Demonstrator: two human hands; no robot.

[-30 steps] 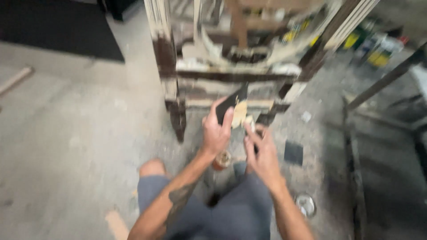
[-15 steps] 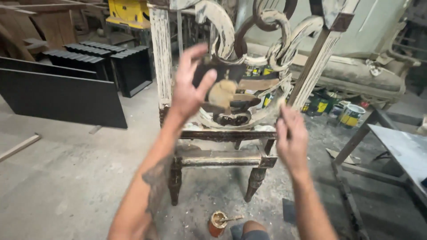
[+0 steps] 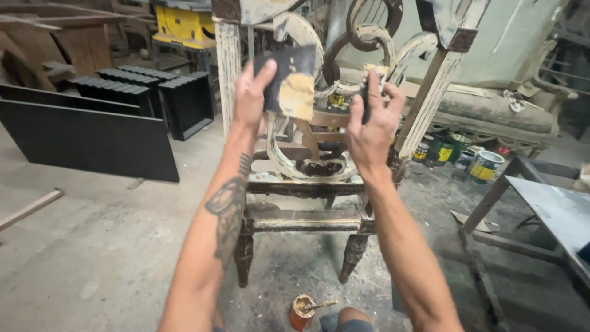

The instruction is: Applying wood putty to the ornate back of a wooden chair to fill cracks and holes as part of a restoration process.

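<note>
Both my arms are stretched up and out in front of me, forearms nearly parallel, elbows low near the bottom of the view. My left hand point(image 3: 251, 93) is raised with the back of it toward me, thumb and fingers pinching the left edge of a dark sheet of sandpaper point(image 3: 289, 79) that has a big tan dusty patch on its lower right. The sheet is held flat and upright, right in front of the carved back of the old chair frame point(image 3: 307, 184), about level with the scrollwork point(image 3: 369, 37). My right hand point(image 3: 370, 123) is up at the same height just to the right, fingers curled tight around some small dark piece; I honestly can't tell what it is, it's mostly buried in my fist. That hand sits right against the curly part of the chair back. The chair itself is flaky, with whitish paint over dark wood and no seat, standing on the dusty concrete floor point(image 3: 92, 246). Down by my knee there's a little brown cup point(image 3: 300, 310) with a stick in it. Paint cans point(image 3: 485, 165) sit off to the right behind the chair, and black panels point(image 3: 92, 135) lean on the left.
</note>
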